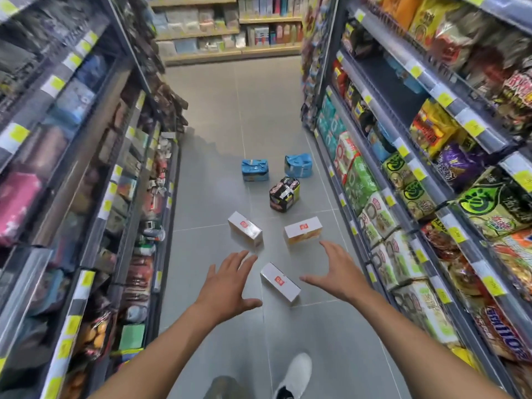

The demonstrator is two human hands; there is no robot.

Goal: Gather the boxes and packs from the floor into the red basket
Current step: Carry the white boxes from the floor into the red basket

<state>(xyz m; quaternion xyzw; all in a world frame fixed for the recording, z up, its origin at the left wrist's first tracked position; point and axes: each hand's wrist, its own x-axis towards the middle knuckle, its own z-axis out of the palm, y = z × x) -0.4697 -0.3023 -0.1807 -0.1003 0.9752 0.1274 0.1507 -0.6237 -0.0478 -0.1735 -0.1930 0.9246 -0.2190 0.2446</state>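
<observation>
Three white boxes with red labels lie on the grey floor: the nearest white box (280, 282), a left white box (245, 228) and a right white box (302, 230). Farther off sit a black pack (284, 194) and two blue packs, one on the left (255, 170) and one on the right (298, 165). My left hand (229, 283) and my right hand (335, 272) are stretched out above the floor with fingers spread, one on each side of the nearest white box, holding nothing. No red basket is in view.
Stocked shelves line the aisle on the left (86, 197) and on the right (431, 197), close on both sides. Another shelf (230, 30) closes the far end. My white shoe (296, 375) is at the bottom of the view.
</observation>
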